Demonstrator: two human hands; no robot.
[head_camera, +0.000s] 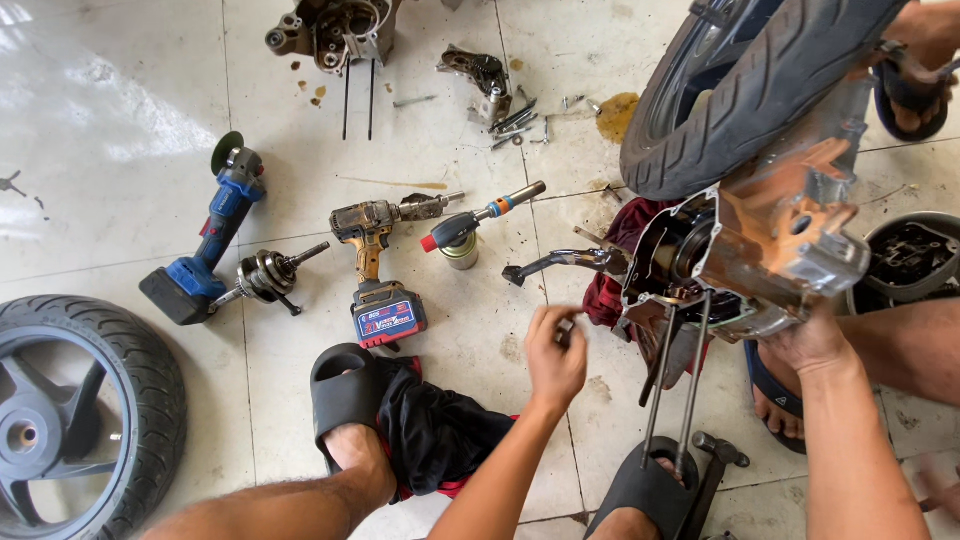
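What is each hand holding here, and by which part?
The left hand pinches a small metal part in its fingertips; its kind cannot be told. The right hand grips the engine casing by its lower edge.

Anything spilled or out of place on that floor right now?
Yes. A yellow-brown oily puddle sits on the tiles beside the mounted tyre, with smaller brown drips under the engine casing. Loose bolts lie scattered nearby.

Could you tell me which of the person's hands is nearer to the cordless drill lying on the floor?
The left hand: it hovers just right of the cordless drill. The right hand is far right, on the engine case.
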